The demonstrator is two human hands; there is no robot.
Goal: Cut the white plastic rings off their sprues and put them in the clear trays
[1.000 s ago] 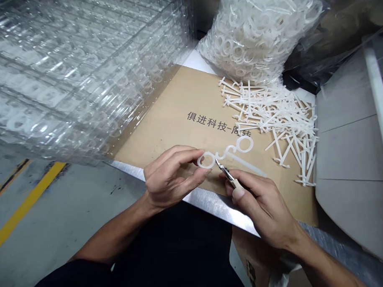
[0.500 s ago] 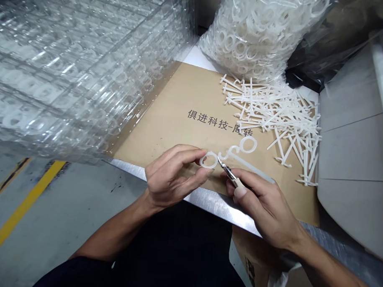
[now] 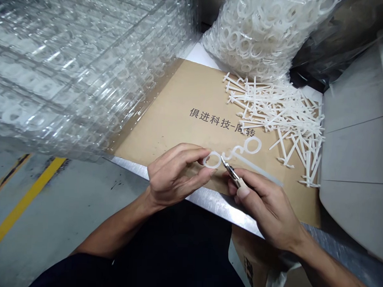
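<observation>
Between its thumb and fingers, my left hand (image 3: 177,176) pinches a translucent white plastic ring (image 3: 204,162). My right hand (image 3: 264,204) is closed round a pair of nippers (image 3: 232,173) with metal jaws and a pale handle. The jaw tips are at the ring's right edge, where a curved white runner (image 3: 238,150) with a straight stem begins; I cannot tell whether the two are still joined. A second white ring (image 3: 252,145) sits at the runner's far end. The stem slants down toward my right hand.
Brown cardboard (image 3: 161,117) with printed characters covers the metal-edged table. A pile of white runner pieces (image 3: 283,117) lies on the right. Behind it stands a clear bag of white rings (image 3: 254,41). Stacked clear trays (image 3: 87,64) fill the left; a grey panel (image 3: 357,145) borders the right.
The view has shifted slightly, so the table's contents appear a little further right. Both hands keep their grips, and the nipper tips stay beside the ring.
</observation>
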